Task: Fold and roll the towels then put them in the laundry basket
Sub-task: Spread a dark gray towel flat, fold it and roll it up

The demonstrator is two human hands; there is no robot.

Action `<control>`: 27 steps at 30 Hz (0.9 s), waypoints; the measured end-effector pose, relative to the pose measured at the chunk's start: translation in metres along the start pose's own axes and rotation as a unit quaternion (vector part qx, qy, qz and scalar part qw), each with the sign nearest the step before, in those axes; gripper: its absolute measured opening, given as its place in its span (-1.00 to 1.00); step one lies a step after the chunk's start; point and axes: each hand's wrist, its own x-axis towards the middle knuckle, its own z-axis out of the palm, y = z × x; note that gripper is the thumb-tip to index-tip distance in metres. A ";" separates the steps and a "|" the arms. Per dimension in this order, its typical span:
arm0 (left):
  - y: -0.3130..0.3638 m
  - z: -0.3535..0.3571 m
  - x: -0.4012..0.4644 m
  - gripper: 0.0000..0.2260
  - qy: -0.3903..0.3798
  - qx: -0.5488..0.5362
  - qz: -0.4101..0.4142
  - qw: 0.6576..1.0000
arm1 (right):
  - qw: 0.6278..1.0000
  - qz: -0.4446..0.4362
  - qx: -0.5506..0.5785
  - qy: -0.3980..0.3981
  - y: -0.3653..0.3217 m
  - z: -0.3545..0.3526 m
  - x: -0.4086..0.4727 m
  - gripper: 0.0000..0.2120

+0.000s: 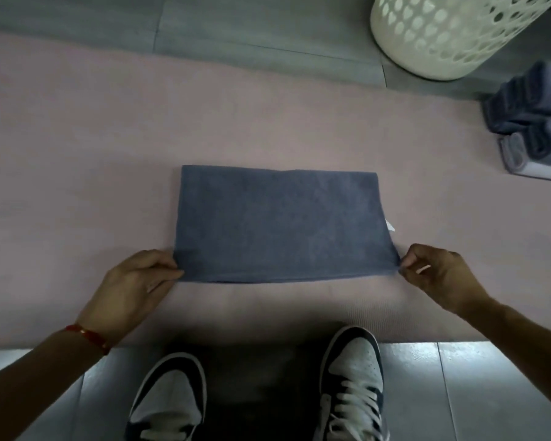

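Towel [279, 222], blue and already folded into a flat rectangle, lies on the pink mat [77, 154] spread on the tiled floor, closer to the mat's near edge than to its far one. The left hand [134, 284] pinches its near left corner between thumb and fingers; the right hand [439, 272] pinches the near right corner in the same way, so each grip is closed on cloth. I judge the fabric soft, light and limp: it will sag if lifted, so the 2 near corners are good places to hold for the next fold or for starting the roll. A small white tag [390, 225] shows at its right edge. Farther, at the mat's right edge, rolled towels [528, 116] are cut off by the frame; their number is unclear. Beyond the far edge the white laundry basket [442, 36] is seen only partly, its inside hidden.
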 end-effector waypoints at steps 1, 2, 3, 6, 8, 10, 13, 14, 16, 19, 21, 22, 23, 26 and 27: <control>-0.002 0.004 -0.003 -0.48 0.000 0.008 0.014 1.000 | 1.000 -0.006 -0.015 0.007 0.001 0.003 0.002 -0.76; -0.001 0.005 -0.004 -0.45 -0.006 0.014 0.021 1.000 | 1.000 -0.008 -0.026 0.015 0.002 0.005 0.004 -0.78; -0.002 0.005 -0.004 -0.44 -0.008 0.018 0.029 0.999 | 0.999 -0.009 -0.035 0.016 0.003 0.007 0.005 -0.80; -0.004 0.008 -0.001 -0.41 -0.029 0.039 0.032 0.998 | 0.996 -0.031 -0.079 -0.027 0.006 0.010 0.005 -0.80; -0.007 0.010 -0.001 -0.44 -0.051 0.059 0.037 0.996 | 0.991 -0.029 -0.108 -0.070 0.008 0.011 0.004 -0.85; 0.000 0.009 0.000 -0.56 -0.046 0.105 0.044 0.992 | 0.991 -0.015 -0.120 -0.059 0.006 0.009 0.007 -0.94; 0.024 0.007 0.013 -0.55 -0.039 0.177 0.043 0.982 | 0.991 -0.003 -0.127 0.038 -0.001 0.005 0.025 -0.86; 0.034 0.009 0.021 -0.54 -0.045 0.186 0.056 0.980 | 0.991 0.011 -0.116 0.066 -0.004 0.006 0.034 -0.80; 0.050 0.021 0.045 -0.52 -0.076 0.200 0.086 0.973 | 0.991 0.063 -0.086 0.077 -0.012 0.010 0.057 -0.66; 0.072 0.053 0.095 -0.47 -0.133 0.219 0.096 0.962 | 0.991 0.118 -0.063 0.023 -0.023 0.024 0.089 -0.44; 0.080 0.071 0.134 -0.43 -0.138 0.225 0.093 0.960 | 0.984 0.159 -0.078 0.024 -0.031 0.033 0.102 -0.39; 0.082 0.077 0.152 -0.41 -0.138 0.234 0.091 0.958 | 0.980 0.174 -0.091 0.035 -0.035 0.036 0.106 -0.40; 0.081 0.081 0.168 -0.39 -0.140 0.248 0.089 0.954 | 0.978 0.165 -0.111 0.055 -0.039 0.038 0.108 -0.41; 0.068 0.095 0.197 -0.34 -0.176 0.274 0.091 0.941 | 0.978 -0.007 -0.189 0.092 -0.049 0.041 0.113 -0.40; 0.063 0.099 0.199 -0.34 -0.186 0.271 0.092 0.940 | 0.972 -0.067 -0.215 0.065 -0.052 0.044 0.118 -0.37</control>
